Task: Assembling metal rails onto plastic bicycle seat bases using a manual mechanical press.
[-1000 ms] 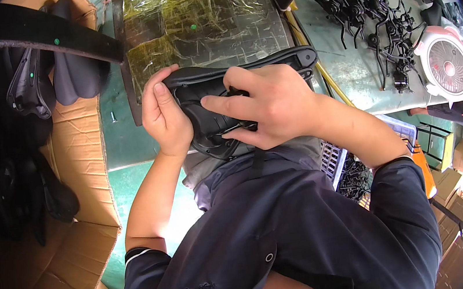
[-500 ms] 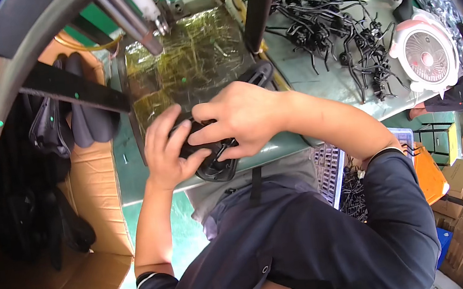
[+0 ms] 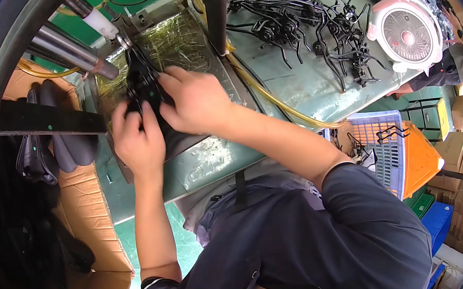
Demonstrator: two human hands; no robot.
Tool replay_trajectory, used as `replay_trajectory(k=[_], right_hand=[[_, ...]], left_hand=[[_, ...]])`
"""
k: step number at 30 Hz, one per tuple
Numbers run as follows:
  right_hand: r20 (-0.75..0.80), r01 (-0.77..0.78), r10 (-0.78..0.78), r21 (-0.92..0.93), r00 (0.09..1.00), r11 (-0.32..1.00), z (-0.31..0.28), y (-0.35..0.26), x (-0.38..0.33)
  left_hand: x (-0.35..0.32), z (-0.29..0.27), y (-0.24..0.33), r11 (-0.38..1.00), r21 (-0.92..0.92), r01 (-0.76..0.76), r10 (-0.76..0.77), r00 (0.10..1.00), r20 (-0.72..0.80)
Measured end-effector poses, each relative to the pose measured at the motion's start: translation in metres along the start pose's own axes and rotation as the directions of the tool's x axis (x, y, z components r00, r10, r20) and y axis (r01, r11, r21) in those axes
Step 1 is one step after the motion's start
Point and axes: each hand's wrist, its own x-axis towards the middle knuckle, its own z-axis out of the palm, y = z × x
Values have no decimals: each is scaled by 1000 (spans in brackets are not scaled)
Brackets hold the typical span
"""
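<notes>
Both hands hold a black bicycle saddle (image 3: 141,74) on the tape-covered plate (image 3: 186,42) of a press. Its narrow end points away from me, up to the press's metal tip (image 3: 124,40). Curled fingers of my left hand (image 3: 138,134) grip the near left part of the saddle, slightly blurred. My right hand (image 3: 195,98) closes on its right side, with the fingertips partly hidden. Left of the saddle, a thick steel rod (image 3: 98,67) slants down over the plate.
Black bent-rod metal parts (image 3: 308,17) lie heaped on the green table, with a pink-and-white fan (image 3: 406,34) beyond them. A cardboard box (image 3: 92,221) at left holds more black saddles (image 3: 75,144). Blue and orange crates (image 3: 381,145) stand at right. A dark frame bar (image 3: 47,119) crosses at left.
The saddle has been turned so its narrow end points away, and moved forward and left under the press tip. Both hands moved with it, and my view shifted.
</notes>
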Motion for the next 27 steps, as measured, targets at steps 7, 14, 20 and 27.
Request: replay_trajectory(k=[7,14,20,27], right_hand=[[-75,28,-27,8,997,1000,11,17,22],[-43,-93,98,112,994,989,2,8,15],[49,-127,118,226,992,966,-19,12,14],[114,285,-288,50,951,957,-106,13,-17]], left_hand=[[16,19,-18,998,62,-9,14,997,-71],[10,14,-16,998,48,-29,34,993,-115],[23,-3,-6,926,116,358,-375,904,205],[4,-65,-4,524,-493,695,-442,716,541]])
